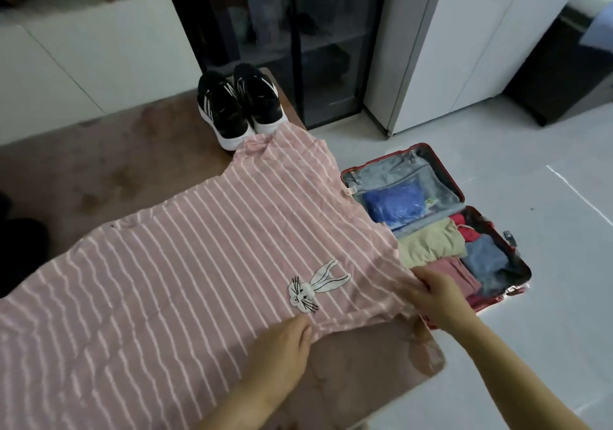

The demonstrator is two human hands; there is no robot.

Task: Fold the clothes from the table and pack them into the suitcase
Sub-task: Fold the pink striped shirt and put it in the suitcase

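A pink garment with white stripes and a white rabbit patch lies spread across the table. My left hand pinches its near edge below the rabbit. My right hand grips the garment's right corner at the table's right side. On the floor to the right lies an open red suitcase. Its far half holds a grey zipped cover over something blue. Its near half holds folded beige, red, blue and pink clothes.
A pair of black sneakers with white soles stands at the table's far end. Behind them is a dark glass-door cabinet, with white cabinets on both sides. The floor is pale tile.
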